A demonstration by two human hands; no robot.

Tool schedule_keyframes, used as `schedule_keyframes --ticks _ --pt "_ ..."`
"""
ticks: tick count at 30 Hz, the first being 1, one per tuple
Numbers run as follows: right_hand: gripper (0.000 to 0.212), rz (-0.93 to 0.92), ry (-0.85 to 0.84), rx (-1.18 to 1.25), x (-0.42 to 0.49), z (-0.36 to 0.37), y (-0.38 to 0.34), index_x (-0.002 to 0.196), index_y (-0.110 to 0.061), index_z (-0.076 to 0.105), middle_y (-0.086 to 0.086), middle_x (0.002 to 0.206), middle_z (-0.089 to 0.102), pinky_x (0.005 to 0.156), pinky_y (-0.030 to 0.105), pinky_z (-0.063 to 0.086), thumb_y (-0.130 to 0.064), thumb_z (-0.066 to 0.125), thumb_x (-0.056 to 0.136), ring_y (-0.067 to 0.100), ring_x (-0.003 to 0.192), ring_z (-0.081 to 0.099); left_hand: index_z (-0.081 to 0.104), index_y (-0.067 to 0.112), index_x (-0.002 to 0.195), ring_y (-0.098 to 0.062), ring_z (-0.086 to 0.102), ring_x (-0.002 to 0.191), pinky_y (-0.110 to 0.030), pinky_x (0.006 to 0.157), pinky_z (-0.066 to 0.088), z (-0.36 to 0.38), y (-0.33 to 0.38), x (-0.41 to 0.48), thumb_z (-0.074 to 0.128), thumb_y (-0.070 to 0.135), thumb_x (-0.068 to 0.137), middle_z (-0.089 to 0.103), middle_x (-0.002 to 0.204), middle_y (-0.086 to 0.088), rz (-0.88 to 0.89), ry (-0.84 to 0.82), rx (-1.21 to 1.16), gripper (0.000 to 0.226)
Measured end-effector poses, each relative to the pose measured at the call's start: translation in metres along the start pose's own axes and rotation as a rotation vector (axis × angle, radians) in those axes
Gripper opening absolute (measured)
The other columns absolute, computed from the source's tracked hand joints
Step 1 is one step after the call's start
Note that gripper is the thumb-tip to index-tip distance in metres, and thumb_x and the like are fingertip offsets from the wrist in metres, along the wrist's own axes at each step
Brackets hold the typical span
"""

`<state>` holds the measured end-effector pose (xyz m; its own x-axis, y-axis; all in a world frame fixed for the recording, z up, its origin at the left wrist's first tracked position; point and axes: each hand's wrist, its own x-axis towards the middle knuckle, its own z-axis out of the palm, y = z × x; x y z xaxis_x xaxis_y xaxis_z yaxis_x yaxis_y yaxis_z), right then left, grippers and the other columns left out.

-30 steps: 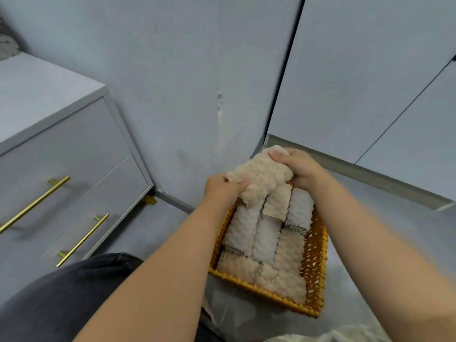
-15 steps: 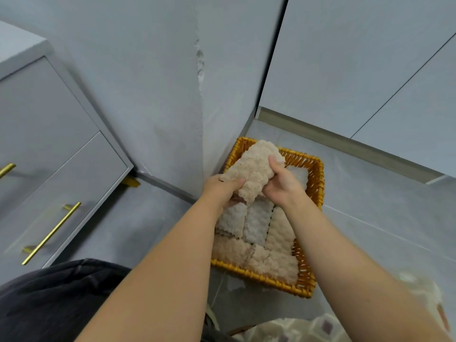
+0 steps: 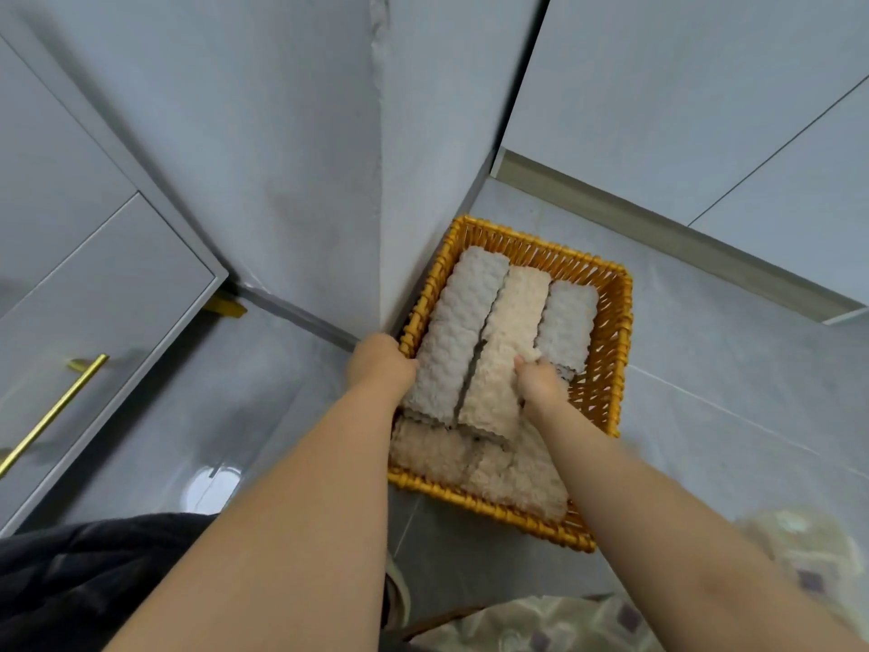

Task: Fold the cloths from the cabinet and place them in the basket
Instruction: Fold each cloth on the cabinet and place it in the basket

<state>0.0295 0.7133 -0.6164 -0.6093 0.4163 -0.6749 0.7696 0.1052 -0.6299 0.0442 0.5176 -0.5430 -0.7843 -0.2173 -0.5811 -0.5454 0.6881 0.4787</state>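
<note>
The basket [image 3: 536,244] sits on the floor [image 3: 705,416], its far left corner tucked against the wall [image 3: 305,181] where that juts out. Folded cloths fill it. Three lie side by side in the far row, running near to far: a grey cloth [image 3: 458,331] on the left, a beige cloth [image 3: 510,336] in the middle and a white cloth [image 3: 566,327] on the right, which is the shortest and leaves some of the basket's right side bare. The grey and beige cloths touch along most of their length, with a thin dark gap showing near my hands. A near row of beige cloths [image 3: 470,458] lies crosswise under their near ends.

My left hand [image 3: 383,364] is at the basket's left rim, pressed against the left side of the grey cloth. Its fingers go down out of sight between cloth and rim, so I cannot tell whether they grip anything. My right hand [image 3: 541,378] is on the right edge of the beige cloth, thumb on top and fingers curled round that edge, just beside the near end of the white cloth.

To the left stands a cabinet [image 3: 94,298] with a gold handle [image 3: 56,411]. My dark trousers [image 3: 70,581] show at the near left, and a patterned fabric [image 3: 799,552] lies blurred at the near right.
</note>
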Motion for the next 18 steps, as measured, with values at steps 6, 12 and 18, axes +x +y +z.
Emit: schedule_keyframes --ticks 6,12,18 --pt "0.031 -0.107 0.0 -0.059 0.008 0.016 0.01 0.126 0.001 0.052 0.01 0.11 0.058 0.094 0.034 0.044 -0.013 0.046 0.099 0.028 0.108 0.055 0.043 0.02 0.065 -0.013 0.046 0.065 -0.022 0.057 0.036 0.014 -0.018 0.021 0.057 0.014 0.092 0.046 0.073 0.005 -0.035 -0.071 0.062 0.031" --pt "0.04 -0.185 0.231 -0.206 0.011 0.026 0.022 0.129 -0.005 0.048 0.011 0.122 0.058 0.094 0.035 0.046 -0.026 0.054 0.095 0.027 0.111 0.056 0.05 0.016 0.07 -0.016 0.048 0.069 -0.026 0.058 0.037 0.018 -0.02 0.027 0.056 0.011 0.091 0.047 0.071 0.002 -0.033 -0.072 0.141 0.023" --pt "0.033 -0.923 0.42 -0.658 -0.005 0.031 0.033 0.124 -0.007 0.053 0.011 0.131 0.05 0.109 0.039 0.026 -0.009 0.048 0.091 0.027 0.126 0.041 0.056 0.013 0.077 -0.016 0.049 0.069 -0.027 0.059 0.038 0.018 -0.019 0.028 0.055 0.01 0.091 0.052 0.077 -0.001 -0.052 -0.081 0.133 0.014"
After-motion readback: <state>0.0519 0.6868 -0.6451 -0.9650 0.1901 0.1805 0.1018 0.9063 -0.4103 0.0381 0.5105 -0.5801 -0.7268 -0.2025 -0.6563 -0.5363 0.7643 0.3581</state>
